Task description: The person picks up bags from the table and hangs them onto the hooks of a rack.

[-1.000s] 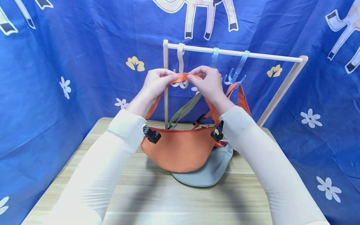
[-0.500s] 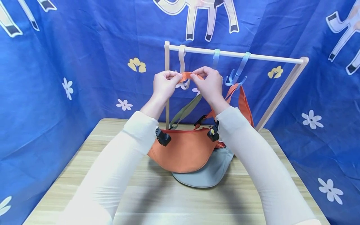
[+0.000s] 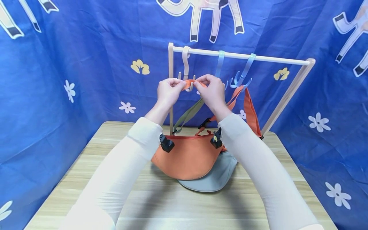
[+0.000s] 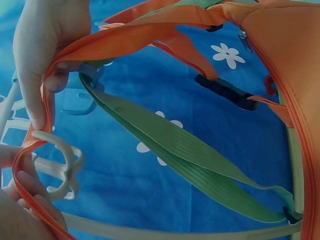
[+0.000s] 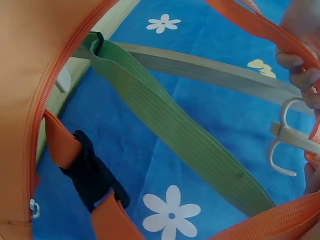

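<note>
My left hand [image 3: 168, 92] and right hand [image 3: 212, 92] pinch an orange strap [image 3: 188, 83] between thumbs and fingers, one either side of the beige hook [image 3: 186, 64]. One upturned prong [image 4: 57, 142] of that hook overlaps the strap between my hands in the left wrist view. Below hangs the orange waist bag [image 3: 187, 156] to which the strap belongs, close over the table. Its black buckle [image 5: 92, 170] shows in the right wrist view. Behind it is a grey-green bag [image 3: 211, 183], partly hidden, with a green strap [image 4: 165, 135] rising towards the teal hook [image 3: 220, 64].
A rack with a white rail [image 3: 276, 60] and wooden posts [image 3: 287, 95] stands at the back of the wooden table [image 3: 95, 166]. On its blue hook [image 3: 241, 76] hangs another orange strap [image 3: 250, 111]. A blue patterned curtain [image 3: 95, 64] surrounds the table.
Both hands have come down slightly with the strap, and the left has shifted right, closer to the right hand. The orange bag has dropped a little, and the beige hook's prong now stands at the strap.
</note>
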{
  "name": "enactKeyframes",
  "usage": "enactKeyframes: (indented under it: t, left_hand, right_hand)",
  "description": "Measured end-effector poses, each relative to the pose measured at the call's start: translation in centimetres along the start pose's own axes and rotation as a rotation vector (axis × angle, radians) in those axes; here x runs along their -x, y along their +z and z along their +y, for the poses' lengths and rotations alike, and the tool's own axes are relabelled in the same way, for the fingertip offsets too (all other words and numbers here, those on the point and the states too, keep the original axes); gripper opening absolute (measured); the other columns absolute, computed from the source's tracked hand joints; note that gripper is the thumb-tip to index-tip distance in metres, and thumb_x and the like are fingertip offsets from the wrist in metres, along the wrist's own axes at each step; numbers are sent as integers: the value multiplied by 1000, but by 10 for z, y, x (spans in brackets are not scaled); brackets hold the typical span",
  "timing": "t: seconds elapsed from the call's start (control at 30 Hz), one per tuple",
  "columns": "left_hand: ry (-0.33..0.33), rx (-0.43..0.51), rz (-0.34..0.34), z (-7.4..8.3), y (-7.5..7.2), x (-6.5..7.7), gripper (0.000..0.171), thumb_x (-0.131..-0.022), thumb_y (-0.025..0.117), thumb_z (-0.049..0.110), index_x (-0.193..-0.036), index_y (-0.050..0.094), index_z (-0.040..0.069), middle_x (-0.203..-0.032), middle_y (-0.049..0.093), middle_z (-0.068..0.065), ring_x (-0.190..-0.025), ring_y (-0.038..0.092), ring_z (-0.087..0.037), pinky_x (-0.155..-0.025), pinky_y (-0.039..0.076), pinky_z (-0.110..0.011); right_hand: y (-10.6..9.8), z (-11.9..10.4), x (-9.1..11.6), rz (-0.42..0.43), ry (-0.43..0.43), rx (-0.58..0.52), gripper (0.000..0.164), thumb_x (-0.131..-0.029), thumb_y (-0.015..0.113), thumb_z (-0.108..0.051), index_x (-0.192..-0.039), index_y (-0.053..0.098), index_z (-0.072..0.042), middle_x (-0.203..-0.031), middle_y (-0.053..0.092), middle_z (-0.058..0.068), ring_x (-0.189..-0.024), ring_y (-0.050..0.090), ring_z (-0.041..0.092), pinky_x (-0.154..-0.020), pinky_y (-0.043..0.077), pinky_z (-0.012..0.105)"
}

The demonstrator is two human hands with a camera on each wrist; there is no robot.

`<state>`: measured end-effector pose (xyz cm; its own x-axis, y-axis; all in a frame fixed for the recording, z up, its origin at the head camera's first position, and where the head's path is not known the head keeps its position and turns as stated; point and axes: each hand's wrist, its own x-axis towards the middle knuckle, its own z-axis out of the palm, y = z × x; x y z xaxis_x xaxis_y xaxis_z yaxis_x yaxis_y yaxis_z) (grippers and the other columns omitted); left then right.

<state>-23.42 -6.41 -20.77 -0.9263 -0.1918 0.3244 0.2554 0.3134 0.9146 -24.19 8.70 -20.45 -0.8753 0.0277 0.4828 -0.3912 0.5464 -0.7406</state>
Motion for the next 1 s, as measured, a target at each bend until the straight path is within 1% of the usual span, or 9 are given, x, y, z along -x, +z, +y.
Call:
enactKeyframes:
  t: [0.1, 0.2, 0.27, 0.43, 0.53, 0.63, 0.8, 0.9, 1.0]
  left_hand:
    - [5, -5, 1, -3, 1, 0, 22, -87, 68, 21, -97, 74, 2, -96, 69, -10, -97, 58, -17, -74, 45, -27]
    - [3, -13, 1, -6, 2, 1, 22, -87, 68, 21, -96, 74, 2, -97, 70, -10, -99, 59, -17, -75, 45, -27]
    - [-1, -17, -1, -8, 2, 2, 22, -87, 68, 21, -96, 74, 2, -97, 70, -9, -99, 59, -16, -74, 45, -26]
    - [-20, -18, -17, -13, 1, 3, 22, -87, 68, 22, -98, 73, 3, -95, 70, -10, -89, 58, -19, -68, 42, -26]
    - [-21, -22, -35, -15, 0, 4, 22, -88, 68, 23, -99, 73, 4, -96, 69, -9, -90, 59, -18, -69, 43, -26]
    - [-27, -24, -56, -19, -2, 4, 23, -89, 69, 24, -100, 73, 5, -97, 69, -9, -91, 59, -19, -72, 46, -27]
    - [-33, -44, -81, -25, -7, 7, 24, -87, 71, 29, -99, 72, 8, -99, 68, -7, -94, 59, -18, -79, 48, -32]
    - [-20, -41, -96, -28, -11, 9, 27, -85, 73, 31, -99, 71, 8, -98, 68, -6, -95, 59, -18, -83, 47, -33]
    - [-5, -28, -106, -30, -15, 10, 30, -83, 75, 32, -99, 70, 8, -95, 68, -7, -93, 60, -18, -83, 48, -33]
  right_hand:
    - [2, 3, 2, -3, -3, -13, 19, -88, 70, -29, -96, 71, -13, -82, 66, 0, -62, 62, 12, -58, 50, 26]
    - [4, 6, 3, 9, -15, -4, 19, -87, 70, -30, -95, 71, -13, -82, 67, 0, -64, 61, 12, -58, 49, 26]
    - [5, 9, 5, 13, -19, 5, 19, -87, 70, -31, -95, 71, -13, -83, 67, -1, -67, 60, 12, -59, 48, 26]
    - [10, 16, 9, 26, -36, 9, 18, -88, 70, -30, -95, 72, -13, -84, 68, 0, -73, 57, 13, -60, 46, 25]
    - [12, 19, 10, 41, -53, 13, 17, -88, 70, -29, -95, 72, -13, -84, 68, 0, -70, 57, 13, -57, 45, 25]
    - [14, 22, 13, 42, -64, 25, 17, -88, 69, -28, -96, 71, -13, -85, 68, 0, -67, 59, 12, -57, 46, 25]
    - [16, 28, 20, 22, -83, 26, 20, -89, 69, -24, -103, 69, -10, -92, 69, 3, -77, 62, 13, -68, 51, 26]
    - [16, 32, 24, 10, -86, 3, 24, -89, 69, -22, -110, 68, -9, -98, 69, 5, -84, 63, 15, -74, 52, 27]
    - [15, 34, 27, 18, -102, -19, 28, -88, 69, -20, -114, 66, -8, -102, 68, 5, -89, 64, 15, -77, 52, 27]
